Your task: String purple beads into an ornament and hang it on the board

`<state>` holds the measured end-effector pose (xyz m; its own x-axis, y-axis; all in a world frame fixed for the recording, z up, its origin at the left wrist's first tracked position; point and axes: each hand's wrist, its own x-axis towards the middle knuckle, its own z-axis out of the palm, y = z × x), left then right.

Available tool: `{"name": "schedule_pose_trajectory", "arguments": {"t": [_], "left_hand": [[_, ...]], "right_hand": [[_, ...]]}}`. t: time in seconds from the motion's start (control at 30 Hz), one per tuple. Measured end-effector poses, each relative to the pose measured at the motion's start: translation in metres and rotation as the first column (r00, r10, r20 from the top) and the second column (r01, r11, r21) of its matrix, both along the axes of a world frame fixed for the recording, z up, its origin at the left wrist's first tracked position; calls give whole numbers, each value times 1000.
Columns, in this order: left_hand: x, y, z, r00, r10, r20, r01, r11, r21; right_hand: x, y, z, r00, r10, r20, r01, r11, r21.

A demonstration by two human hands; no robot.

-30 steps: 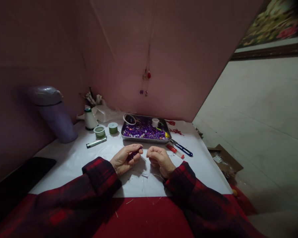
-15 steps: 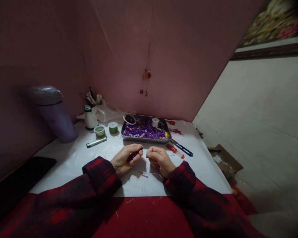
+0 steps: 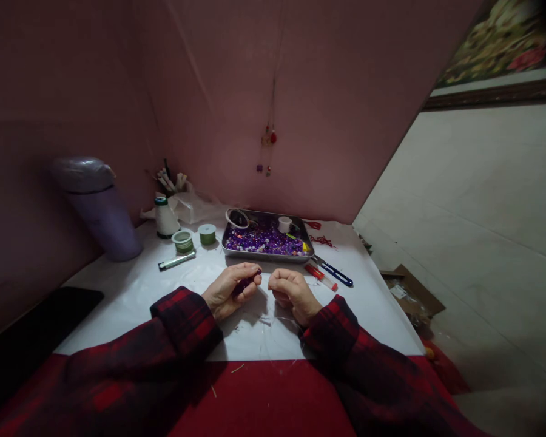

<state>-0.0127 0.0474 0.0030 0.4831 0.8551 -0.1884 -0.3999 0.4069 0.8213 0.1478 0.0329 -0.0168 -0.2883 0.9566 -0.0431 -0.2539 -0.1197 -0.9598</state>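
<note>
My left hand (image 3: 230, 291) is closed around a small bunch of dark purple beads (image 3: 242, 286), part of which shows between thumb and fingers. Close to its right, my right hand (image 3: 293, 292) is curled with thumb and forefinger pressed together; whatever it pinches is too fine or hidden to make out. A small gap separates the two hands. Thin clear thread (image 3: 273, 321) lies below them on the white table cover. Just beyond the hands stands a metal tray (image 3: 268, 257) full of loose purple beads (image 3: 268, 238).
Blue thread snips (image 3: 334, 271) and a red-capped clear tube (image 3: 321, 277) lie right of the tray. To the left are green wire spools (image 3: 207, 235), a thread cone (image 3: 164, 218), a silvery tube (image 3: 176, 261) and a purple bottle (image 3: 102, 212). Bead charms (image 3: 268, 138) hang on the wall.
Hardly anything differs. Both hands keep their place and grip, and the thin thread below them has shifted slightly.
</note>
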Motion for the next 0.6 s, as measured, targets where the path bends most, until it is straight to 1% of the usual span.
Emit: {"name": "schedule_pose_trajectory", "arguments": {"t": [0.1, 0.2, 0.37, 0.6], "left_hand": [[1, -1, 2, 1000, 17, -26, -17, 1000, -22], [2, -2, 1, 1000, 9, -29, -9, 1000, -18], [1, 0, -2, 1000, -7, -24, 8, 1000, 17], [3, -3, -3, 996, 12, -84, -5, 996, 84]], "right_hand": [[0, 0, -1, 1000, 6, 5, -6, 1000, 4], [0, 1, -1, 1000, -5, 9, 5, 1000, 6], [-1, 0, 1, 1000, -19, 2, 19, 1000, 4], [-2, 0, 1, 999, -21, 29, 21, 1000, -1]]}}
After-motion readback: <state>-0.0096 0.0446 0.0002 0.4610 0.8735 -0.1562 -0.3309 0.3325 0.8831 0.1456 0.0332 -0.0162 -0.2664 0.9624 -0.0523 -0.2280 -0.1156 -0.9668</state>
